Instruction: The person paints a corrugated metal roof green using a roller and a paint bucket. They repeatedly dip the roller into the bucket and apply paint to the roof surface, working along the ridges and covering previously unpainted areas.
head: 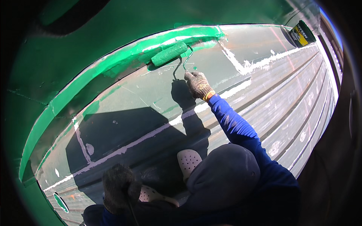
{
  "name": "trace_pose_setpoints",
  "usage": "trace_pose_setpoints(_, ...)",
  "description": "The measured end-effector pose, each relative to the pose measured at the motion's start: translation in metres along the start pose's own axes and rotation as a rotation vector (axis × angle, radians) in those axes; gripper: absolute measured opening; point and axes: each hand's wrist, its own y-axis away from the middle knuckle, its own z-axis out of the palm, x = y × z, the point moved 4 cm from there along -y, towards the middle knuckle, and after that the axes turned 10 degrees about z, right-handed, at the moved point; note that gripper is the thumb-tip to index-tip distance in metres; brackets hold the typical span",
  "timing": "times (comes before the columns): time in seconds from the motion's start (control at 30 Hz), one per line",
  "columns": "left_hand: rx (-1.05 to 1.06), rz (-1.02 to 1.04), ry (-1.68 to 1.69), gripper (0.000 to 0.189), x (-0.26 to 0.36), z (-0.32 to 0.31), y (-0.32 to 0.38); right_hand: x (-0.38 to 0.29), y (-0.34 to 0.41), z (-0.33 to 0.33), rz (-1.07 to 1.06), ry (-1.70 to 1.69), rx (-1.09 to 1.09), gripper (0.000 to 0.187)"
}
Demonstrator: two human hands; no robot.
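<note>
My right hand (pixel 198 86), in a knitted work glove, is closed around the handle of a paint roller (pixel 169 53). The roller's green-coated sleeve lies against the grey metal flashing (pixel 147 87), just below a bright green painted band (pixel 93 73). Its bent wire frame runs from the sleeve's right end to my fist, which hides the grip. My left hand (pixel 121 186), also gloved, is in shadow close to my body. A thin dark line runs down from it, but I cannot tell whether its curled fingers hold anything.
A dark green wall (pixel 70 50) rises along the band. White sealant (pixel 232 56) lines the seams above ribbed metal roofing (pixel 282 113). A paint bucket (pixel 302 34) stands far right; a round green-faced piece (pixel 60 202) lies lower left. My perforated clogs (pixel 189 162) are on the roofing.
</note>
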Motion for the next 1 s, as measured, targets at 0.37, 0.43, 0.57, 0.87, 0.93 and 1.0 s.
trace_pose_setpoints(0.37, 0.12, -0.024, 0.068, 0.013, -0.004, -0.005, -0.001, -0.004, 0.018, -0.068, 0.068, -0.473, -0.094, 0.042)
trace_pose_setpoints(0.43, 0.106, -0.029, 0.039, 0.013, -0.006, -0.005, -0.003, -0.002, 0.003, -0.089, 0.05, -0.464, -0.068, 0.041)
trace_pose_setpoints(0.57, 0.048, -0.06, 0.134, 0.013, -0.009, -0.004, -0.005, 0.014, -0.025, -0.105, 0.202, -0.482, -0.102, 0.038)
trace_pose_setpoints(0.87, 0.039, -0.04, -0.015, 0.015, -0.008, 0.004, -0.009, -0.006, 0.026, -0.061, 0.074, -0.266, -0.131, 0.045)
trace_pose_setpoints(0.93, -0.004, -0.104, 0.04, 0.016, -0.013, 0.008, -0.012, -0.025, 0.035, -0.04, 0.001, -0.305, -0.229, 0.045)
trace_pose_setpoints(1.0, -0.05, -0.111, 0.016, 0.018, -0.014, 0.009, -0.014, -0.039, 0.036, -0.009, -0.035, -0.312, -0.25, 0.042)
